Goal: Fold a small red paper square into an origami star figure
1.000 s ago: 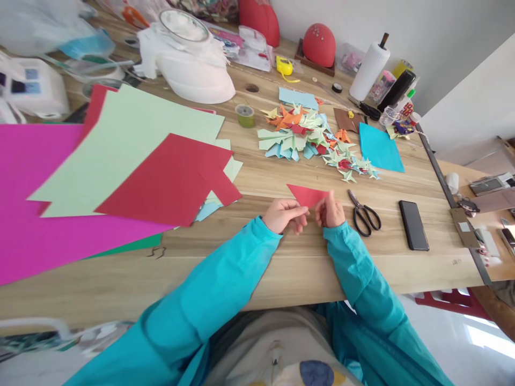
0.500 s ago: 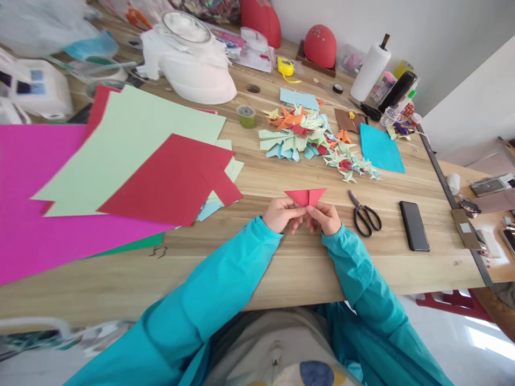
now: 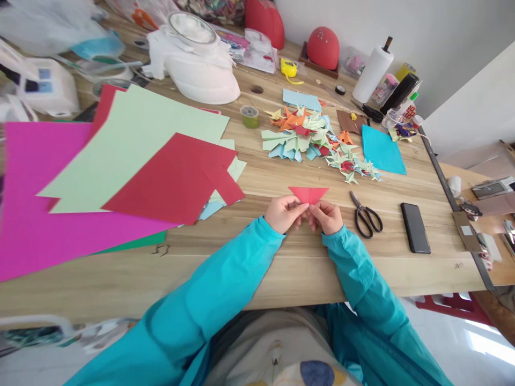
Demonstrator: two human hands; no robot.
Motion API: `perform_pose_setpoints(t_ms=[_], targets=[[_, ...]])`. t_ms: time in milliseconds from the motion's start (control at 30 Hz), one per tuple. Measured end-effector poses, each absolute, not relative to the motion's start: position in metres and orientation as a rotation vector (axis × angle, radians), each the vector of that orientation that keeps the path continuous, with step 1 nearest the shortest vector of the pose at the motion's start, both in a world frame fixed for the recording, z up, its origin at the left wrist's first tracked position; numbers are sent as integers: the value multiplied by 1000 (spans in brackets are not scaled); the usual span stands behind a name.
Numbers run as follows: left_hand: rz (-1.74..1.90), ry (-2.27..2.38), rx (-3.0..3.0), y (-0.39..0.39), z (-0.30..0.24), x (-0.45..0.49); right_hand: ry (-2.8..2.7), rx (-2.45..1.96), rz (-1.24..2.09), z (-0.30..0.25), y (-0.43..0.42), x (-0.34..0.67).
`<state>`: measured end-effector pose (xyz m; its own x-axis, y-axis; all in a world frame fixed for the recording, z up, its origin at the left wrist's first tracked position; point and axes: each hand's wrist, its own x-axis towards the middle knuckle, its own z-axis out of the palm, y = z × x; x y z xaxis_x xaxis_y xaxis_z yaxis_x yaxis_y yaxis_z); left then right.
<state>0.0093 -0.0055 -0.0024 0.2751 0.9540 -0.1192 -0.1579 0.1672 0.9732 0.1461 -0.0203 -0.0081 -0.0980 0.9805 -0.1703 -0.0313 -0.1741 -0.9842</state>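
Note:
Between my hands, above the wooden table, is a small folded red paper, a triangle with its long edge facing away from me and its point toward me. My left hand pinches it near the lower point from the left. From the right, my right hand pinches the same point, thumbs nearly touching. The curled fingers below the paper are partly hidden. Black-handled scissors lie just right of my right hand. Beyond the hands sits a pile of folded paper pieces in green, orange, blue and red.
Large sheets lie at left: a red sheet, a pale green sheet and a magenta sheet. A black phone rests at right. Farther back are a green thread spool, a turquoise cloth-like square and a yellow tape measure.
The red paper's centre flap no longer stands out, and its face looks flatter. Both hands keep their pinch with slight finger shifts. The whole view has moved slightly.

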Motion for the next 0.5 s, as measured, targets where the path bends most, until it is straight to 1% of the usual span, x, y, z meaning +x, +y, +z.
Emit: perform_pose_setpoints(t_ms=[200, 367, 500], targets=[[972, 918, 1037, -4, -4, 8, -1188, -1232, 1522, -8, -22, 145], [1022, 977, 1020, -5, -6, 9, -1142, -1261, 1476, -6, -24, 141], [1054, 948, 864, -6, -7, 12, -1083, -1286, 1435, -6, -25, 135]])
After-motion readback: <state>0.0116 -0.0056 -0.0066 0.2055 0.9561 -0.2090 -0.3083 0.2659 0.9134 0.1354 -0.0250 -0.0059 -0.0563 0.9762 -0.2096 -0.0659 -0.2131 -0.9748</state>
